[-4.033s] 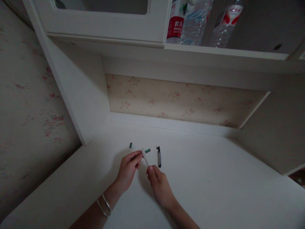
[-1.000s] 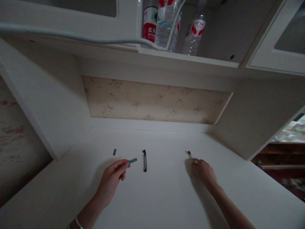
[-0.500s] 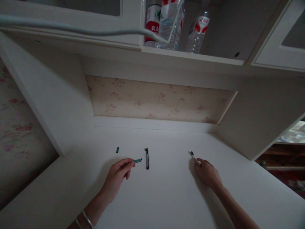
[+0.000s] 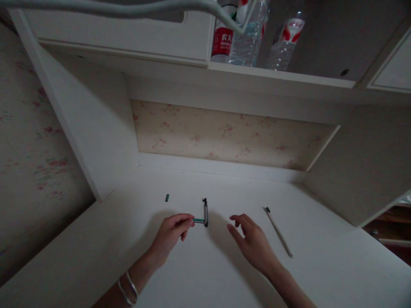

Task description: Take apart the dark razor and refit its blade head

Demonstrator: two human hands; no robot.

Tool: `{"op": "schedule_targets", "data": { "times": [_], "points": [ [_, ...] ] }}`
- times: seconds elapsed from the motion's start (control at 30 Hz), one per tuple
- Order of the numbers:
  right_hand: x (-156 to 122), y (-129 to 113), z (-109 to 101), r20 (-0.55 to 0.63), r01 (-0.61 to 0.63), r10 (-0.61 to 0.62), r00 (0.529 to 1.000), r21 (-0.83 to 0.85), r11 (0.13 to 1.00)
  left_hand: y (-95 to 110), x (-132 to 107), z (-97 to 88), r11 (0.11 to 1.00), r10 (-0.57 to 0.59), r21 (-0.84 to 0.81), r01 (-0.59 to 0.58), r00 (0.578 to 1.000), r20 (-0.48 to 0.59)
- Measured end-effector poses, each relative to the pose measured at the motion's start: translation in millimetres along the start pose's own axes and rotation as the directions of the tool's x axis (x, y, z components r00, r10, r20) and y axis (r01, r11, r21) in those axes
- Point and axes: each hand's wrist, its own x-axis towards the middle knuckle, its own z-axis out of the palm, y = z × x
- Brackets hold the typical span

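Observation:
My left hand [image 4: 175,231] pinches a thin teal-and-black strip [image 4: 199,220] between thumb and fingers. The strip's far end reaches a slim black-and-silver razor-like handle [image 4: 206,214] with a small angled head; whether they touch I cannot tell. A second, smaller dark green piece [image 4: 167,198] lies farther back on the left. My right hand [image 4: 252,239] hovers over the white tabletop with thumb and fingers apart, holding nothing. To its right a toothbrush [image 4: 279,233] with a pale handle and dark bristles rests on the surface.
The white tabletop [image 4: 205,273] is bounded by side panels and a back strip. A shelf [image 4: 282,77] overhead holds several plastic bottles [image 4: 284,42]. A pale curved bar or cable [image 4: 128,9] crosses the top of the view. Floral wallpaper [image 4: 221,130] shows behind.
My right hand has let go of the toothbrush and moved left, its fingers opening. My left hand has brought the strip right up to the razor-like handle. The camera view has shifted.

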Motion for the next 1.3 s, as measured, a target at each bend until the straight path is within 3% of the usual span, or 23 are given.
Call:
{"op": "schedule_targets", "data": {
  "times": [0.1,0.2,0.57,0.8,0.93,1.07,1.17,1.3],
  "points": [
    [9.7,-44.3,11.2,0.036,0.144,-0.146,0.989,0.039,0.989,0.6,-1.3,1.5,0.999,0.011,0.045,-0.011,1.0,0.003],
    [16.9,-61.5,21.3,0.002,0.227,-0.227,0.974,0.021,0.974,1.2,-2.0,3.0,0.998,0.008,0.058,-0.008,1.0,0.004],
    [17.9,-65.1,30.2,-0.002,0.287,-0.289,0.957,-0.107,0.952,5.3,-5.6,7.5,0.995,-0.002,0.101,0.0,1.0,0.017],
    [10.7,-54.4,30.4,0.012,0.27,-0.27,0.963,-0.053,0.961,-4.6,-5.5,10.8,0.993,0.015,0.115,-0.02,0.999,0.045],
    [10.6,-15.6,12.8,-0.033,0.148,-0.15,0.988,-0.066,0.987,-8.2,-4.9,10.0,0.99,0.022,0.138,-0.029,0.998,0.056],
    [12.9,60.4,-19.2,-0.089,-0.082,0.064,0.994,-0.216,0.973,-5.8,-5.2,9.8,0.989,0.0,0.148,-0.008,0.999,0.052],
    [9.8,119.2,-45.5,-0.153,-0.333,0.297,0.943,-0.354,0.874,-4.2,-5.9,10.4,0.988,-0.002,0.156,-0.006,0.999,0.053],
    [-1.1,168.3,-66.7,-0.105,-0.504,0.527,0.843,-0.496,0.707,-7.1,-6.0,10.8,0.987,-0.007,0.163,-0.004,0.998,0.068]
  ]
}}
